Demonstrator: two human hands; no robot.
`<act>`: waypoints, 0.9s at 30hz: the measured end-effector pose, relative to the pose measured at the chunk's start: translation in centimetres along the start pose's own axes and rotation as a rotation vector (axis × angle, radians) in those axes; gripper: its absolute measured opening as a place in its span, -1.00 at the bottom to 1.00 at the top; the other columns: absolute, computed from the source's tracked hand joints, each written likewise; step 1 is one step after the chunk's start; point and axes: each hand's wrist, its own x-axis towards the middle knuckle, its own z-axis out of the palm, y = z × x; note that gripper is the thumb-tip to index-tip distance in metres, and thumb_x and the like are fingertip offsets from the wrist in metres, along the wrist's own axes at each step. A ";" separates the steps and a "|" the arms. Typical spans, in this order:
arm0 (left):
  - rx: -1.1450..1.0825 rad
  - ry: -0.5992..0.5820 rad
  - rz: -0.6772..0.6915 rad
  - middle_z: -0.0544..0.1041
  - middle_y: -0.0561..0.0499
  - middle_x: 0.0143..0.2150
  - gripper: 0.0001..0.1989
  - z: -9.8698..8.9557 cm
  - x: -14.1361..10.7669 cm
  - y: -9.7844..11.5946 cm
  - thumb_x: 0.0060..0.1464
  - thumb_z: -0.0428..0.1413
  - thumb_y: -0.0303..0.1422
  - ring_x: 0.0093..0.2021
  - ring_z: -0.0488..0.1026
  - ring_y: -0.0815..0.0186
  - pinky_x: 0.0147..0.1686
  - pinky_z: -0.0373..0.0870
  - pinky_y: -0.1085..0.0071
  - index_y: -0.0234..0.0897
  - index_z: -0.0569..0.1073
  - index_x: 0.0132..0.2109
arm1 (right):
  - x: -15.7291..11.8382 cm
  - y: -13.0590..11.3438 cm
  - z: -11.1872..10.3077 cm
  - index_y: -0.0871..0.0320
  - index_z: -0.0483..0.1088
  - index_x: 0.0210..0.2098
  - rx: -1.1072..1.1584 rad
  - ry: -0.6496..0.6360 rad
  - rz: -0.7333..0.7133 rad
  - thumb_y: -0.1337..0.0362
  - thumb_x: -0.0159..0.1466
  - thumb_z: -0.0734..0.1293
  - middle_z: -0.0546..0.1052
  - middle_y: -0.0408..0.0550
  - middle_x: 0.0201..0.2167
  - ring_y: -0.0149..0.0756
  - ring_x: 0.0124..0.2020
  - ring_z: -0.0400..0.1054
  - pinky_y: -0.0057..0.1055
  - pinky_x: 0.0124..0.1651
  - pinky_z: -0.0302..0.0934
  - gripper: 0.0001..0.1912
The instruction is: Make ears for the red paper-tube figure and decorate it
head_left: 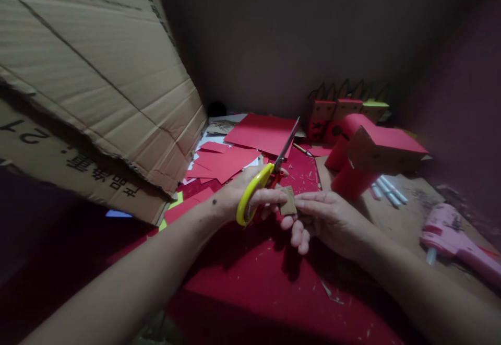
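Observation:
A small piece of cardboard [288, 201] is pinched between my two hands over the red tabletop. My left hand [250, 188] has its thumb through a yellow loop of the scissors [254, 191], and that thumb presses on the cardboard's left edge. The scissors' blades point up and away, toward the red paper. From the other side, my right hand [329, 219] grips the cardboard's right edge between thumb and fingertips. Part of the left fingers is hidden behind the handle and the cardboard.
Red paper sheets [262, 131] lie behind my hands. A large cardboard panel [97, 79] leans at left. At right stand a red-covered cardboard shape [381, 144], white glue sticks [391, 191] and a pink glue gun [450, 235]. Small decorated boxes [348, 110] are at the back.

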 end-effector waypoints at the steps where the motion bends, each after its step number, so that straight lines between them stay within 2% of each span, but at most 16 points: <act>1: 0.012 0.002 -0.001 0.42 0.10 -0.56 -0.56 0.0 0.0 0.0 0.01 0.18 -0.35 -0.67 0.32 0.44 -0.69 0.25 0.54 -0.34 0.26 0.03 | 0.0 0.0 0.1 0.36 0.46 -0.37 -0.005 0.006 0.003 0.32 0.20 0.31 0.58 0.11 -0.49 -0.31 -0.63 0.48 -0.44 -0.62 0.40 -0.82; 6: 0.089 0.056 0.007 0.37 0.13 -0.61 -0.67 0.4 -0.2 0.6 0.00 0.17 -0.36 -0.68 0.28 0.45 -0.71 0.20 0.55 -0.33 0.30 -0.09 | 0.0 -0.1 0.4 0.36 0.45 -0.37 -0.042 0.029 -0.005 0.27 0.19 0.28 0.58 0.16 -0.46 -0.25 -0.61 0.49 -0.39 -0.61 0.41 -0.78; 9: 0.100 0.051 0.010 0.36 0.13 -0.62 -0.76 0.7 -0.3 1.0 -0.01 0.18 -0.34 -0.68 0.28 0.46 -0.72 0.19 0.55 -0.32 0.31 -0.22 | 0.2 0.1 0.5 0.31 0.42 -0.36 -0.106 0.068 -0.018 0.23 0.20 0.33 0.58 0.10 -0.48 -0.27 -0.62 0.48 -0.42 -0.62 0.40 -0.79; 14: 0.084 0.091 0.018 0.39 0.09 -0.61 -0.77 0.7 0.0 0.6 0.04 0.16 -0.26 -0.71 0.27 0.49 -0.75 0.17 0.57 -0.33 0.32 -0.34 | 0.2 0.3 0.4 0.28 0.38 -0.41 -0.092 0.088 -0.009 0.32 0.18 0.34 0.56 0.01 -0.55 -0.34 -0.67 0.45 -0.51 -0.68 0.35 -0.88; 16: 0.008 0.103 -0.008 0.40 0.08 -0.61 -0.74 0.6 0.2 0.1 0.08 0.11 -0.20 -0.74 0.27 0.47 -0.78 0.18 0.55 -0.33 0.32 -0.30 | 0.1 0.1 0.3 0.30 0.39 -0.40 -0.072 0.064 0.017 0.33 0.18 0.34 0.56 0.02 -0.57 -0.34 -0.67 0.45 -0.52 -0.69 0.35 -0.89; 20: -0.119 0.121 -0.049 0.39 0.14 -0.63 -0.63 0.3 0.5 -0.5 0.08 0.11 -0.20 -0.78 0.25 0.45 -0.80 0.18 0.54 -0.30 0.26 -0.05 | 0.0 0.0 0.3 0.33 0.41 -0.39 -0.044 0.020 0.074 0.36 0.16 0.34 0.57 0.05 -0.56 -0.33 -0.67 0.46 -0.50 -0.67 0.38 -0.89; 27: -0.075 0.073 -0.027 0.37 0.13 -0.62 -0.62 0.5 0.1 0.1 -0.02 0.21 -0.28 -0.74 0.25 0.46 -0.78 0.14 0.54 -0.38 0.34 -0.09 | 0.3 0.2 0.3 0.31 0.38 -0.49 0.003 -0.004 0.113 0.35 0.14 0.37 0.57 0.05 -0.57 -0.31 -0.67 0.47 -0.52 -0.68 0.38 -0.86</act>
